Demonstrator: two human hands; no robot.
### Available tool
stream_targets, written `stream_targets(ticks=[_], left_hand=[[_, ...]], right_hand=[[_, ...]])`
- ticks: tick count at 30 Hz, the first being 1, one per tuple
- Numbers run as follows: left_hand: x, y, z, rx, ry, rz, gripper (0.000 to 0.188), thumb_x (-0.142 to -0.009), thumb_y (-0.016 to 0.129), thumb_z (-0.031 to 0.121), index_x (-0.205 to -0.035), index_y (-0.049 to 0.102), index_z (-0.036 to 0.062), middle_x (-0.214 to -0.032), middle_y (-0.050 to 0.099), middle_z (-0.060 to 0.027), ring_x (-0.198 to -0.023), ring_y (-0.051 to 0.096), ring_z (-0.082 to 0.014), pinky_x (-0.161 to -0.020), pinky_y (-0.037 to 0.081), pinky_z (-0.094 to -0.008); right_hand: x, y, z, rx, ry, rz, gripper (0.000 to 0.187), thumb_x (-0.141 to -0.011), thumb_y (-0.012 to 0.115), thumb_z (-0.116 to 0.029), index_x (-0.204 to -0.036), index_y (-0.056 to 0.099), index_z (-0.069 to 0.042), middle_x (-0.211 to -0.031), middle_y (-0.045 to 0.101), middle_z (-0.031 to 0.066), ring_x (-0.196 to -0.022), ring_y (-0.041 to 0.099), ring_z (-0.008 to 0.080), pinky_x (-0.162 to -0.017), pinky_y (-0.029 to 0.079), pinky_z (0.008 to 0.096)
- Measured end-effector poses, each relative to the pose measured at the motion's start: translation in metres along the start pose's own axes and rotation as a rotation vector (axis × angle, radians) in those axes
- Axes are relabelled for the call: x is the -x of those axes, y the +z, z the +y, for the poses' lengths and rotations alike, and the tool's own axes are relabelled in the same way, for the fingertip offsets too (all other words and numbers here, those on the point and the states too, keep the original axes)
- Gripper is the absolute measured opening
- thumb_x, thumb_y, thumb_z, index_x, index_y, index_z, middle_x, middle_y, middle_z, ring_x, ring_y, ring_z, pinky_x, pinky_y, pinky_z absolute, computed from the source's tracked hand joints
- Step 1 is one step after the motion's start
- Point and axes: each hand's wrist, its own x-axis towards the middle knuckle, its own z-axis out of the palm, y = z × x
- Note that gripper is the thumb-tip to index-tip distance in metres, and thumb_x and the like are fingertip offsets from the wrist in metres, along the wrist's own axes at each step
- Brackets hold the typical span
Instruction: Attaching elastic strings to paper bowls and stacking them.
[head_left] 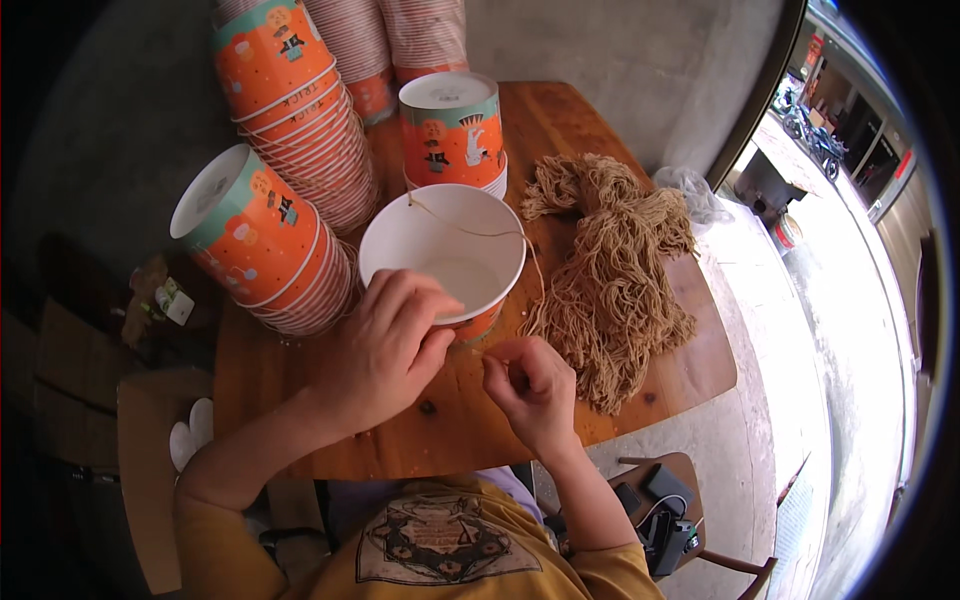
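A paper bucket [445,235], white inside and orange outside, stands mouth up on the wooden table in front of me. My left hand [385,350] is closed over its near rim, fingertips inside and thumb outside. Just right of the bucket's front, my right hand [535,390] is pinched shut; whatever lies between its fingertips is too small to make out. A thin twine [470,232] runs from a hole at the far rim, across the mouth and over the right rim. Its lower end is lost near the twine bundle [620,270], a loose tan heap to the right.
Nested orange buckets [265,235] lean at the left, with a taller stack [290,110] behind. Another upside-down stack [452,130] stands beyond the open bucket. A clear plastic bag [690,195] sits past the twine. Below right, a stool [680,480] holds dark devices and a cable.
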Motion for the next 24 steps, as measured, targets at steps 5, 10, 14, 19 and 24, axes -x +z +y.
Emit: stream_targets(ticks=[5,10,14,19,24], left_hand=[[-0.007,0.007,-0.018,0.198,-0.253,-0.249,0.029,-0.085,0.066,0.010,-0.111,0.055,0.0019,-0.106,0.063,-0.0150,-0.098,0.063,-0.0335,-0.083,0.052,-0.0419],[-0.022,0.000,-0.021,0.318,-0.355,-0.384,0.031,-0.086,0.059,0.006,-0.116,0.061,0.0040,-0.101,0.068,-0.0155,-0.092,0.068,-0.0295,-0.081,0.053,-0.0377],[-0.028,-0.005,-0.019,0.469,-0.532,-0.417,0.031,-0.086,0.059,0.005,-0.117,0.062,0.0039,-0.089,0.068,-0.0123,-0.080,0.066,-0.0159,-0.076,0.053,-0.0313],[-0.030,-0.008,-0.015,0.509,-0.545,-0.470,0.033,-0.088,0.056,0.002,-0.121,0.060,0.0036,-0.093,0.067,-0.0072,-0.085,0.063,-0.0110,-0.079,0.052,-0.0284],[-0.033,-0.010,-0.010,0.461,-0.555,-0.531,0.036,-0.089,0.055,-0.001,-0.124,0.059,0.0034,-0.099,0.067,-0.0051,-0.091,0.063,-0.0092,-0.083,0.052,-0.0266]], right_hand=[[0.001,0.008,0.003,-0.086,0.201,0.090,0.009,-0.085,0.068,-0.003,-0.088,0.060,-0.003,-0.069,0.059,0.0023,-0.059,0.054,0.0057,-0.055,0.045,0.0221],[-0.006,0.019,0.014,-0.298,0.346,0.171,0.009,-0.086,0.067,-0.002,-0.088,0.059,-0.003,-0.071,0.062,0.0046,-0.063,0.058,0.0049,-0.060,0.050,0.0226],[-0.016,0.027,0.010,-0.393,0.277,0.207,0.009,-0.087,0.067,-0.001,-0.090,0.059,-0.002,-0.073,0.064,0.0040,-0.068,0.062,0.0051,-0.063,0.052,0.0229],[-0.020,0.033,0.010,-0.328,0.185,0.241,0.010,-0.087,0.069,-0.001,-0.091,0.059,-0.001,-0.077,0.066,0.0059,-0.070,0.066,0.0082,-0.065,0.054,0.0245],[-0.018,0.039,0.015,-0.324,0.137,0.255,0.011,-0.086,0.069,-0.001,-0.094,0.062,-0.001,-0.081,0.069,0.0088,-0.071,0.069,0.0119,-0.061,0.057,0.0267]])
